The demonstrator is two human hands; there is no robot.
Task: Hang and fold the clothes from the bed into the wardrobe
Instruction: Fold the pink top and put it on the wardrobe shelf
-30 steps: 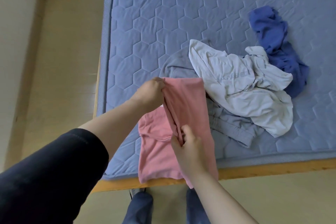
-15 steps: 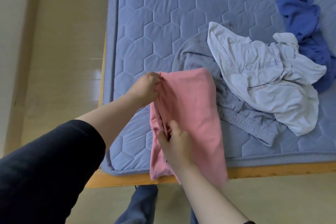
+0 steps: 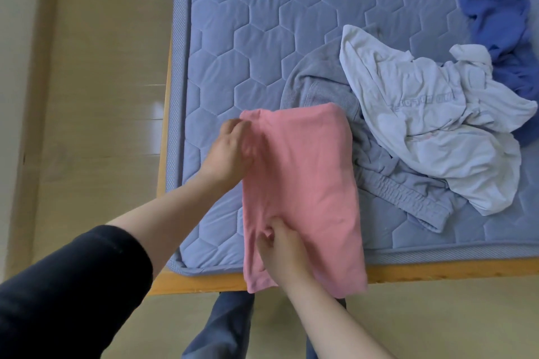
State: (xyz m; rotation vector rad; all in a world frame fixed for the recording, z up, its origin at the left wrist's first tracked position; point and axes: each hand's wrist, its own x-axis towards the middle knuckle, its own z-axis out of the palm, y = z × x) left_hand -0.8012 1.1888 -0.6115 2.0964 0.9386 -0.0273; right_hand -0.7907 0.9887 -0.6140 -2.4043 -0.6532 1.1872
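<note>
Pink garment: the pink garment (image 3: 306,183) lies in a long folded strip at the near left corner of the bed (image 3: 248,23). Its lower end hangs past the mattress edge and over the wooden frame (image 3: 437,271).
Left hand: the left hand (image 3: 230,151) is at the garment's upper left edge with its fingers curled into the cloth. It is blurred, so the exact grip is hard to read.
Right hand: the right hand (image 3: 283,248) is on the lower left part of the strip, thumb and fingers pinching a fold of the cloth.
Hands together or apart: they are well apart, one near each end of the garment's left side.
Grey garment: the grey garment (image 3: 318,87) lies just beside the pink one on the right, partly under it.
White garment: the white garment (image 3: 423,114) is crumpled on top of the grey one.
Blue garment: the blue garment (image 3: 495,17) is bunched at the far right, touching the white one.
Person: a black sleeve (image 3: 64,294) covers the left upper arm, and blue trouser legs (image 3: 227,326) stand at the bed's near edge.
Floor: a pale floor (image 3: 102,96) runs along the bed's left side.
</note>
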